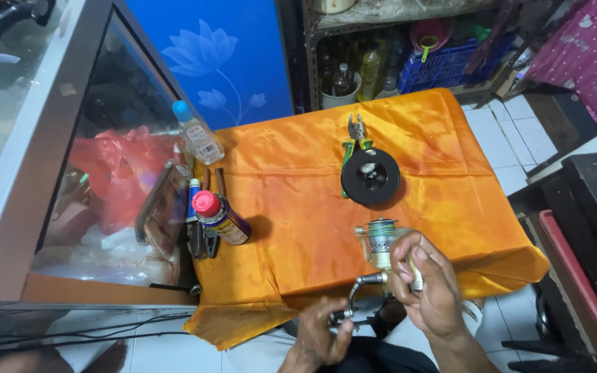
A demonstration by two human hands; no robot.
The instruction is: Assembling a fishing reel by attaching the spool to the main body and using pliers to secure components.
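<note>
At lower centre, the upright reel is clasped by the right hand, its crank knob pinched lower left by the left hand.

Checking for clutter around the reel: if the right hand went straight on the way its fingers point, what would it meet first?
The right hand grips the fishing reel, fingers pointing up-left. Beyond the reel lies bare orange cloth, then probably the red-capped spray can, though depth is unclear.

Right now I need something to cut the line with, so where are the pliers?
In the head view, the green-handled pliers lie at the far middle of the orange cloth, partly under the black line spool.
</note>
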